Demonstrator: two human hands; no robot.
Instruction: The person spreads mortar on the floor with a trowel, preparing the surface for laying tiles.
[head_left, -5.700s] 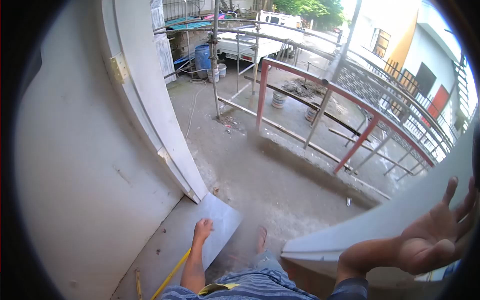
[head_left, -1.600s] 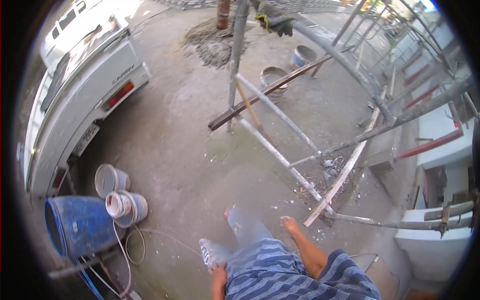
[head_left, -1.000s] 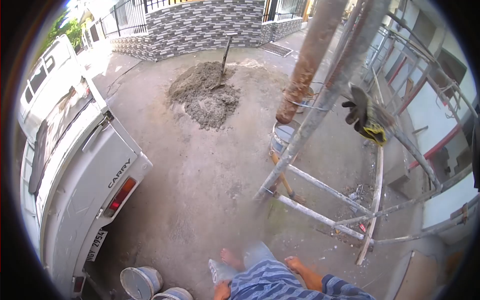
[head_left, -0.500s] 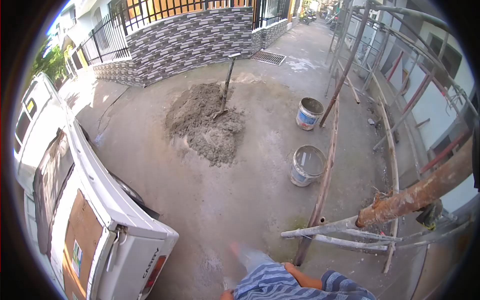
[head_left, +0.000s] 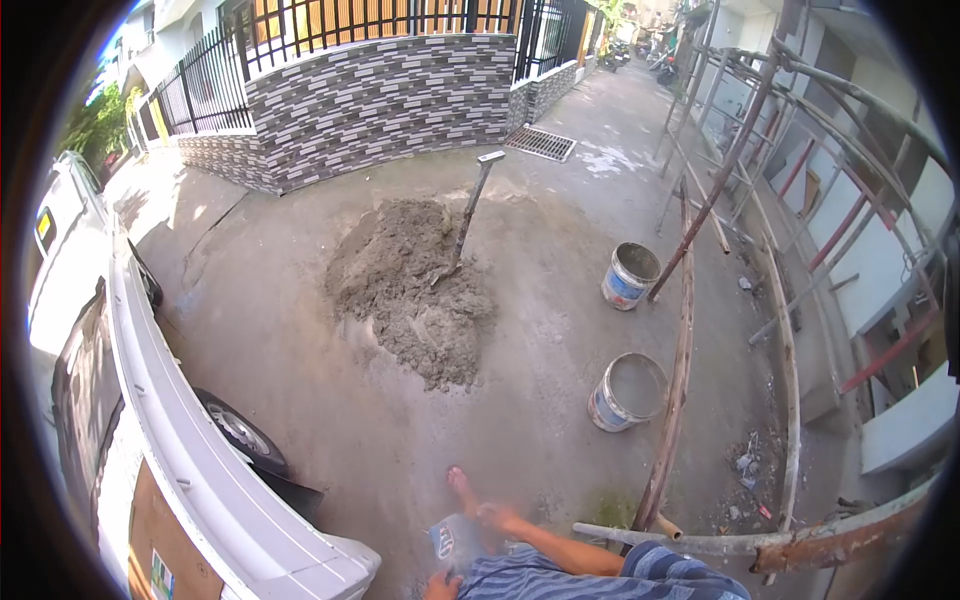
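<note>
My left hand (head_left: 440, 586) is low at the bottom edge, beside the hem of my blue striped shirt (head_left: 540, 578); its fingers are partly cut off. My right hand (head_left: 494, 516) is held out in front of my body, above my bare foot (head_left: 460, 480), and its fingers are smeared by motion. Between the hands shows grey lettered cloth (head_left: 448, 540) at my legs. Farther ahead, a shovel (head_left: 470, 210) stands upright in a heap of wet grey mortar (head_left: 400, 280), touched by neither hand.
Two white-and-blue buckets (head_left: 628, 392) stand right of the mortar, the far bucket (head_left: 630, 277) near a leaning pole. Bamboo poles and scaffolding (head_left: 745, 150) line the right side. A white van (head_left: 220, 500) is parked at left. Behind are a tiled wall (head_left: 390, 100) and drain grate (head_left: 541, 143).
The view has shifted, so the heap and buckets sit lower in it. My right hand has come away from my side and forward; more of my left hand and my foot now show.
</note>
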